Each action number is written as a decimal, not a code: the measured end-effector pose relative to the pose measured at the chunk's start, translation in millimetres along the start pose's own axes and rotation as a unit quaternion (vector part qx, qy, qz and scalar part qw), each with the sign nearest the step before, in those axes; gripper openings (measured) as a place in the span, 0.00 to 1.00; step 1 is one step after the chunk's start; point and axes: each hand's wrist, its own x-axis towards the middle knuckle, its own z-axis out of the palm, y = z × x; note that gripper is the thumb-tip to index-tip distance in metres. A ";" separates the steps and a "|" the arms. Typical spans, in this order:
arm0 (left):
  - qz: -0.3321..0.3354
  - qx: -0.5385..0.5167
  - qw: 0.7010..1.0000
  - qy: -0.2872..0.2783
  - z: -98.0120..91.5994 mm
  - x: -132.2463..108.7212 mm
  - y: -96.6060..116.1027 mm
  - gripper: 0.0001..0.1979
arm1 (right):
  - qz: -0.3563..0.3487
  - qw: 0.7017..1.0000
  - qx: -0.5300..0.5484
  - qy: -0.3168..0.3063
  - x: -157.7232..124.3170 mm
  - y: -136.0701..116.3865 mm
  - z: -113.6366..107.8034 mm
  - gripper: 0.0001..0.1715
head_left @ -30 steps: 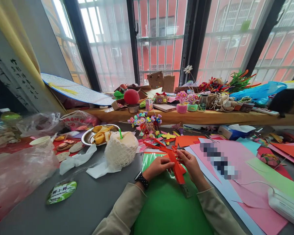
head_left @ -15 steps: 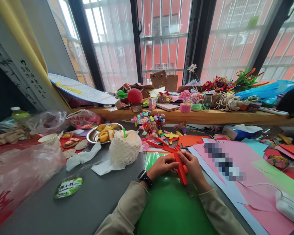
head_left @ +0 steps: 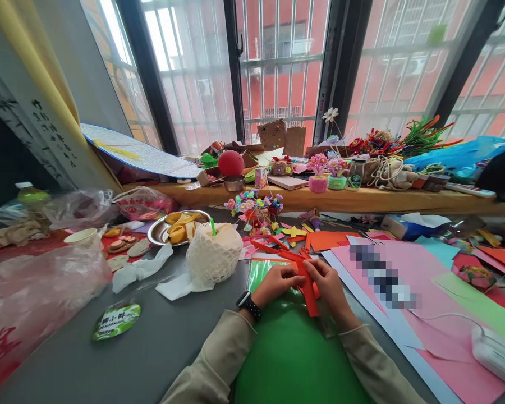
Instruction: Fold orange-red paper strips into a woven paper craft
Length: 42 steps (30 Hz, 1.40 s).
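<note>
A folded red-orange paper strip (head_left: pixel 310 297) is held upright between my two hands, above a green sheet (head_left: pixel 298 359) with a glossy clear cover. My left hand (head_left: pixel 278 285), with a dark watch at the wrist, pinches the strip's left side. My right hand (head_left: pixel 329 285) grips its right edge near the top, thumb and fingers closed. More red paper pieces (head_left: pixel 273 246) lie just beyond the hands, beside a small yellow paper star (head_left: pixel 293 232). The fingertips partly hide the strip's middle.
Left of my hands stands a coconut in white netting (head_left: pixel 214 255) with a green straw. Behind it is a metal plate of peels (head_left: pixel 157 233). Pink paper sheets (head_left: pixel 387 269) and a white device with a cable (head_left: pixel 496 353) lie right. A crowded wooden sill (head_left: pixel 349 200) runs behind.
The lower part of the paper strip has turned slightly, showing a flatter, wider face. Both hands keep hold of it in nearly the same place.
</note>
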 end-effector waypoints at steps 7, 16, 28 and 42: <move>0.003 0.007 1.000 0.002 -0.6 -0.1 0.1 0.16 | 0.000 1.000 0.003 0.002 1.0 -0.9 0.3 0.17; -0.003 0.016 1.000 0.001 -0.6 0.8 1.2 0.17 | 0.012 1.000 0.012 0.004 0.4 -1.2 0.0 0.16; -0.021 -0.035 0.999 -0.008 -0.1 -0.7 3.8 0.17 | 0.019 0.999 0.032 0.004 0.3 0.1 1.0 0.16; -0.034 -0.054 0.996 0.070 -4.7 3.3 -0.4 0.17 | -0.080 0.975 -0.205 -0.041 2.8 -2.2 -5.6 0.20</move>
